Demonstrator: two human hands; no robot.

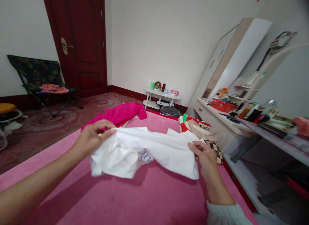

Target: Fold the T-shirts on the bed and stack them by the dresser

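As was shown in head view, white garment [169, 149] was held above pink bed [135, 202], pinched near opposite ends by left hand [96, 136] and right hand [205, 155]; if either pinch were loosened, bunched folds could be dropped askew.

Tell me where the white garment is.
The white garment is mid-frame in the head view, held between the left hand and right hand, over the pink surface, nearer than the bright pink garment.

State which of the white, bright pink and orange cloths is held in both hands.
The white cloth: left hand and right hand grip it. The bright pink cloth lies on the pink surface, the orange cloth on the chair.
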